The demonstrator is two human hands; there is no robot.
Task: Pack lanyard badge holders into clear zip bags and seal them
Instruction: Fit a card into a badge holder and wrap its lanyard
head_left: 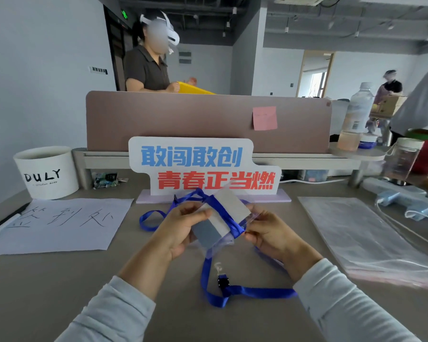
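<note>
Holding the badge holder [218,220] just above the middle of the surface [59,280], the left hand [181,228] curls round its left edge while the right hand [269,233] pinches the right edge. Its blue lanyard [245,291] trails onto the near surface. Clear zip bags [356,233] lie to the right, a handwritten paper [59,225] to the left.
</note>
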